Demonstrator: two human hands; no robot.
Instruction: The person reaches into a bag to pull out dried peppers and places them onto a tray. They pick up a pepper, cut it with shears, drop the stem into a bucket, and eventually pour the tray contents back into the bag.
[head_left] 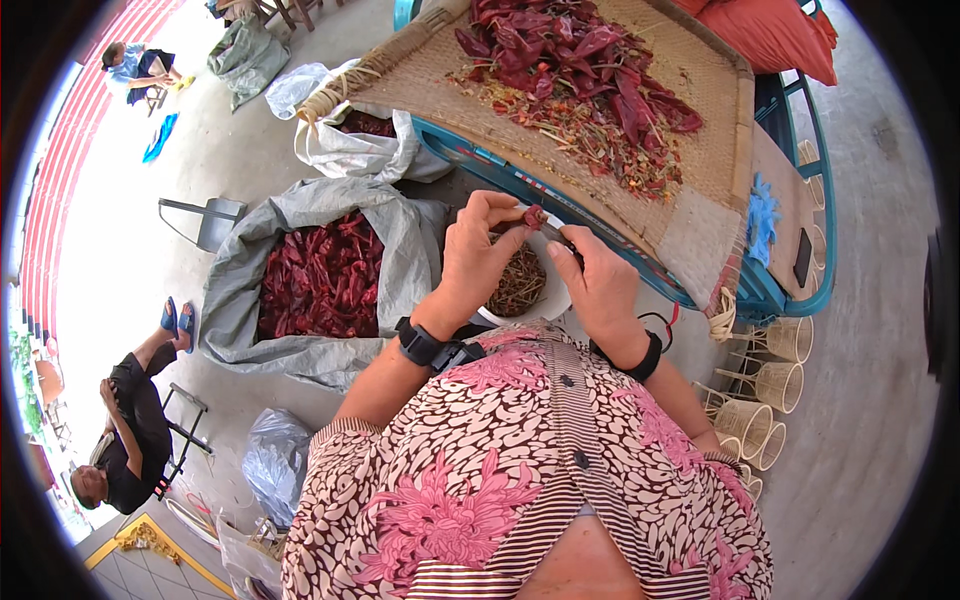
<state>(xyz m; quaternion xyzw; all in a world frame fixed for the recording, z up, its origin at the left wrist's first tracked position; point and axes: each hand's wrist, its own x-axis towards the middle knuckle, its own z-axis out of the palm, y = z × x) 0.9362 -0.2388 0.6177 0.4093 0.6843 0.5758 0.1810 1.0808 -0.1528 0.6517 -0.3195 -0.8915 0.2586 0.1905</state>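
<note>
My left hand (pixel 478 252) pinches a dried red chili (pixel 535 216) between thumb and fingers, in front of the woven tray's near edge. Close beside it, my right hand (pixel 600 287) is closed, with something small and dark at its fingertips that I cannot make out. Beneath both hands is a white bowl (pixel 556 293) holding a heap of brownish chili stems (pixel 520 284). Beyond them, a flat woven tray (pixel 420 80) carries a pile of dried red chilies (pixel 580 55) with loose seeds and broken bits.
Left of me stands a grey sack (pixel 235 270) full of dried chilies. The tray rests on a teal frame (pixel 470 155), with blue gloves (pixel 761 220) at its right. Small woven baskets (pixel 778 385) line the right side. A dustpan (pixel 217 225) and a seated person (pixel 140 420) are at left.
</note>
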